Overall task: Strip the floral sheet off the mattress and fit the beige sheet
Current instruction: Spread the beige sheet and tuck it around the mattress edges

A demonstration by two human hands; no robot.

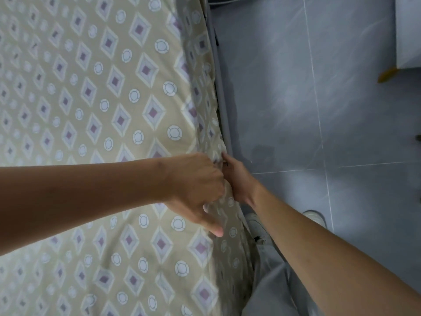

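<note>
Right hand (237, 179): reaching down beside mattress edge, fingers hidden, grip impossible to tell.
Left hand (198, 188): gripping beige sheet (95, 92) at mattress edge, tucking it.

One beige patterned sheet (95, 106) covers the mattress; two hands, left hand (196, 190) and right hand (237, 179), meet at its right edge; two shoes (315, 216) on the tiled floor (341, 110)

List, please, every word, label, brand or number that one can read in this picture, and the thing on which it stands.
None: no readable text shows. The beige sheet carries only diamonds and circles; the floor tiles, the shoe and both hands bear no lettering.
</note>
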